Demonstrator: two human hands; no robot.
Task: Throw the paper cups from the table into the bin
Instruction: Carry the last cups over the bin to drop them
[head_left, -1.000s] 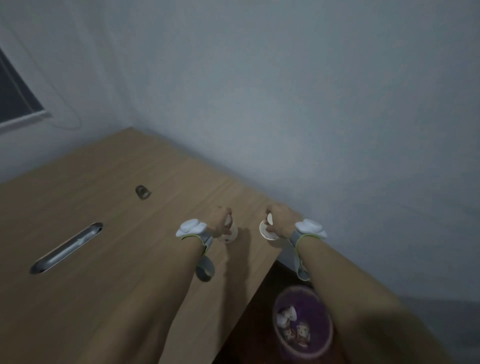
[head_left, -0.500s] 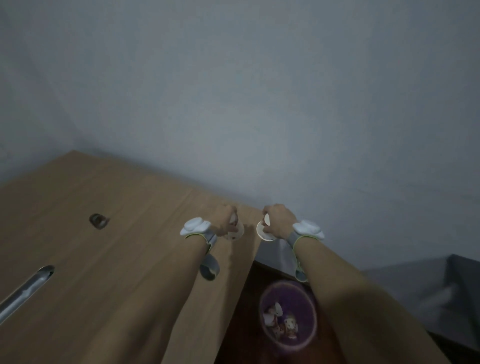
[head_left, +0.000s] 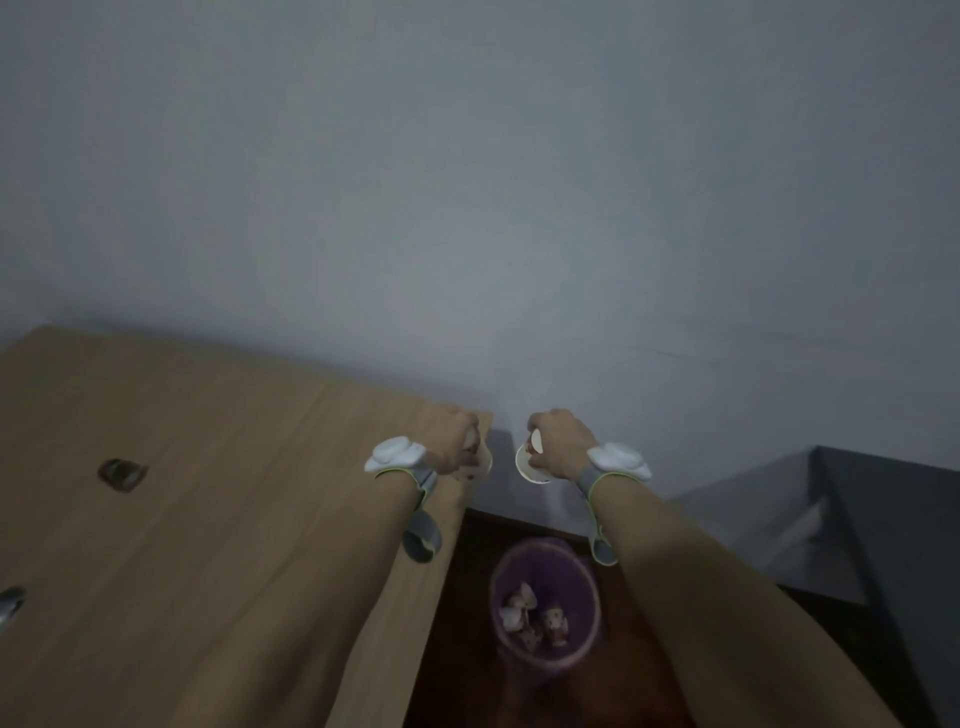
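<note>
My left hand (head_left: 456, 439) grips a small white paper cup (head_left: 480, 462) at the right end of the wooden table (head_left: 208, 519). A second white paper cup (head_left: 529, 462) is held in my right hand (head_left: 561, 441), past the table's edge with its open mouth turned toward me. The purple bin (head_left: 545, 600) stands on the dark floor below and between my forearms. Several crumpled cups lie inside it. Both wrists carry white trackers on grey straps.
A grey wall fills the upper view, close behind the table. A dark grey piece of furniture (head_left: 883, 545) stands at the right. The tabletop has a small round grommet (head_left: 122, 474) and a metal slot (head_left: 10, 603) at the left edge.
Both hands carried their cups rightward across the table end; the left cup reached the table's corner, the right one is off the table. The view panned right, centring the bin.
</note>
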